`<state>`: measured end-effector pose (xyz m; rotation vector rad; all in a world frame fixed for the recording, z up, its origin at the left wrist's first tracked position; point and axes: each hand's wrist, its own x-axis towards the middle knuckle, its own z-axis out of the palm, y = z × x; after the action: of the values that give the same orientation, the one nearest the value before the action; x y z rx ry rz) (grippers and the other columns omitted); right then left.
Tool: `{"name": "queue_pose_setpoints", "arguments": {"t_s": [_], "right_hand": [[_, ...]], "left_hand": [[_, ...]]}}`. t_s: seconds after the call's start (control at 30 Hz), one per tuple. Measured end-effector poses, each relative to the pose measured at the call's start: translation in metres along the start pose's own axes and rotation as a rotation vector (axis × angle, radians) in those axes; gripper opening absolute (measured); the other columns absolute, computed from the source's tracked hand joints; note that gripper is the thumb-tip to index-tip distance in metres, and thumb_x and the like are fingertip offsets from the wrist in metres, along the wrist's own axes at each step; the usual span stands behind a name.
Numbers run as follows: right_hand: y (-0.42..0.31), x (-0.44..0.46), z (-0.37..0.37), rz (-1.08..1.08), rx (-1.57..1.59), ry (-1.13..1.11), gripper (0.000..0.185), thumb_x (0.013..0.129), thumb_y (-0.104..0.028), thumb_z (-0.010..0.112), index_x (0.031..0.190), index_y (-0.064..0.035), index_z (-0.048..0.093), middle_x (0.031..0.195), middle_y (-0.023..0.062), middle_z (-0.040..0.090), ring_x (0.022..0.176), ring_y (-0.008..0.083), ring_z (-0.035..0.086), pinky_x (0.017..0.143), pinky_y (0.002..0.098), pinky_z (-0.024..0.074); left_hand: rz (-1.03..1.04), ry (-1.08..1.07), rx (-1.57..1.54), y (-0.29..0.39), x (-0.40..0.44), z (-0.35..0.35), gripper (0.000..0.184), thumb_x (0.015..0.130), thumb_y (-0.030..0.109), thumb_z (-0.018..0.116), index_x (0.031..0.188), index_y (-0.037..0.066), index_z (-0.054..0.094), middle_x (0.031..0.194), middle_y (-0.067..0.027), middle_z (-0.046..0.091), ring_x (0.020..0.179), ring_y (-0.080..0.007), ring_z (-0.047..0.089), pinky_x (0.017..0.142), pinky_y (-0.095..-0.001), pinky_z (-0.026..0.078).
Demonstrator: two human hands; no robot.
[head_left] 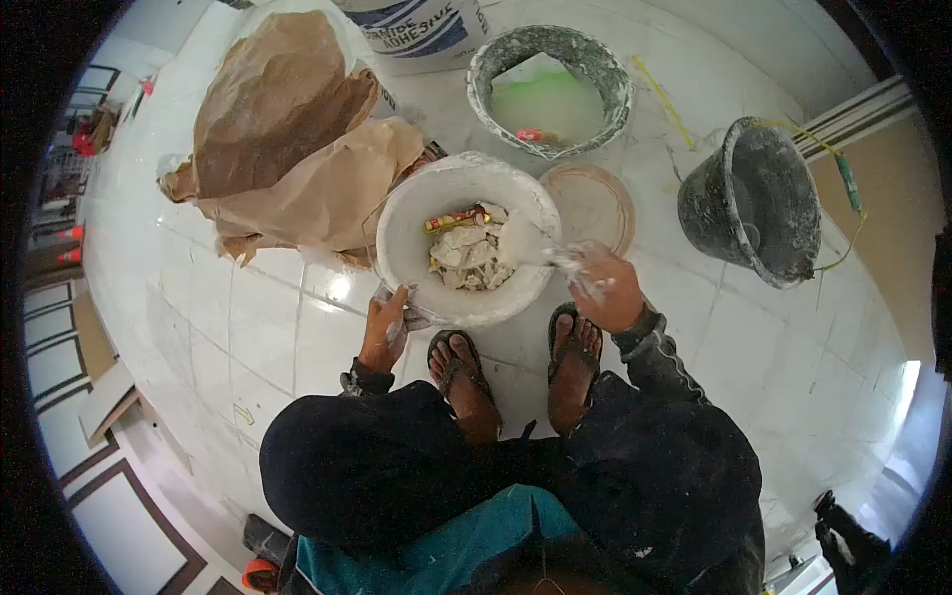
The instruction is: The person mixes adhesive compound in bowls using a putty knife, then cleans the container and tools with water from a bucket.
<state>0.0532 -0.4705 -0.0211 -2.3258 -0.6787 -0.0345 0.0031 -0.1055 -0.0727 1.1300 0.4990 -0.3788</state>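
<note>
A white plaster-caked bucket (397, 223) stands on the floor in front of my feet. Inside it lie pale lumpy chunks (468, 248) and a red-and-yellow wrapper (456, 219). My left hand (385, 327) grips the near left side of this bucket, its fingers partly hidden by the rim. Smeared with white, my right hand (607, 286) is closed around the handle of a putty knife (523, 243). The tool's pale, coated blade reaches over the right rim into the bucket, beside the chunks.
Crumpled brown paper (288, 149) lies left of the bucket. Behind stand an adhesive pail (421, 35) and a black bucket (620, 94) of cloudy water. A round lid (600, 203) lies right, with another black bucket (699, 203) tilted beyond it.
</note>
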Motion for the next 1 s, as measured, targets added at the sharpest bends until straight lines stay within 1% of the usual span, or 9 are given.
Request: {"name": "queue_pose_setpoints", "arguments": {"t_s": [0.1,0.23,0.3,0.5,0.67,0.73,0.83,0.93,1.0], "right_hand": [[0.007,0.003,0.01,-0.029,-0.254,-0.131,0.041,0.077,-0.013,0.062,0.118,-0.0173,0.063,0.117,0.0143,0.057,0.1,0.0313,0.058,0.08,0.0427,0.0517],[0.023,-0.005,-0.002,-0.104,-0.36,-0.235,0.048,0.075,-0.011,0.063,0.123,-0.021,0.061,0.12,0.0121,0.056,0.105,0.0311,0.058,0.083,0.0424,0.0515],[0.035,-0.01,-0.01,-0.153,-0.352,-0.313,0.053,0.074,-0.012,0.063,0.126,-0.0236,0.059,0.122,0.0117,0.056,0.11,0.0314,0.056,0.084,0.0418,0.0516],[0.046,-0.027,-0.034,-0.082,-0.426,-0.403,0.055,0.072,-0.012,0.065,0.126,-0.0214,0.058,0.125,0.0108,0.055,0.115,0.0314,0.054,0.089,0.0414,0.0503],[0.034,-0.022,-0.045,-0.124,-0.408,-0.394,0.058,0.069,-0.012,0.067,0.126,-0.0205,0.058,0.12,0.0108,0.055,0.115,0.031,0.053,0.087,0.0419,0.0504],[0.024,-0.016,-0.05,-0.129,-0.37,-0.385,0.058,0.068,-0.013,0.067,0.124,-0.0202,0.059,0.117,0.0109,0.055,0.114,0.0306,0.053,0.086,0.0417,0.0507],[0.014,-0.017,-0.051,-0.077,-0.383,-0.385,0.053,0.068,-0.021,0.073,0.119,-0.0181,0.063,0.114,0.0131,0.059,0.102,0.0339,0.06,0.081,0.0426,0.0515],[0.005,-0.028,-0.059,-0.053,-0.509,-0.344,0.049,0.069,-0.012,0.066,0.118,-0.0169,0.062,0.113,0.0099,0.055,0.108,0.0289,0.054,0.083,0.0404,0.0512],[0.0,-0.029,-0.073,0.062,-0.475,-0.18,0.046,0.071,-0.011,0.065,0.117,-0.0141,0.062,0.108,0.0111,0.058,0.101,0.0294,0.058,0.08,0.0401,0.0518]], "left_hand": [[0.034,-0.021,-0.103,-0.006,-0.004,-0.001,0.038,0.097,0.021,0.052,0.128,0.0,0.044,0.115,-0.0159,0.06,0.092,-0.0307,0.067,0.075,-0.0443,0.06],[0.01,0.074,-0.061,-0.007,-0.007,0.008,0.041,0.096,0.021,0.052,0.129,-0.002,0.043,0.115,-0.0169,0.06,0.093,-0.0317,0.067,0.075,-0.0442,0.06],[-0.009,0.115,-0.119,-0.003,-0.009,0.013,0.038,0.096,0.016,0.051,0.127,-0.004,0.043,0.111,-0.0167,0.061,0.088,-0.0301,0.068,0.072,-0.0428,0.061],[0.002,0.093,-0.157,0.004,-0.011,0.02,0.037,0.096,0.014,0.05,0.126,-0.007,0.043,0.111,-0.0171,0.061,0.087,-0.0315,0.068,0.072,-0.0426,0.061],[-0.013,0.108,-0.08,0.01,-0.009,0.021,0.036,0.096,0.014,0.051,0.125,-0.006,0.044,0.111,-0.017,0.061,0.088,-0.0299,0.068,0.074,-0.042,0.06],[0.011,0.025,-0.035,0.012,-0.009,0.02,0.036,0.096,0.014,0.051,0.125,-0.006,0.045,0.112,-0.0167,0.061,0.089,-0.0287,0.067,0.076,-0.0424,0.059],[0.007,0.051,-0.023,0.02,-0.012,0.029,0.035,0.095,0.014,0.052,0.124,-0.006,0.045,0.112,-0.0163,0.061,0.093,-0.028,0.066,0.079,-0.0422,0.058],[-0.033,0.071,-0.013,0.016,-0.011,0.022,0.037,0.095,0.015,0.052,0.125,-0.006,0.045,0.113,-0.016,0.06,0.098,-0.0279,0.065,0.079,-0.0414,0.057],[-0.028,0.042,-0.036,0.014,-0.014,0.011,0.038,0.095,0.015,0.052,0.126,-0.005,0.045,0.114,-0.0156,0.06,0.097,-0.0277,0.065,0.079,-0.041,0.057]]}}
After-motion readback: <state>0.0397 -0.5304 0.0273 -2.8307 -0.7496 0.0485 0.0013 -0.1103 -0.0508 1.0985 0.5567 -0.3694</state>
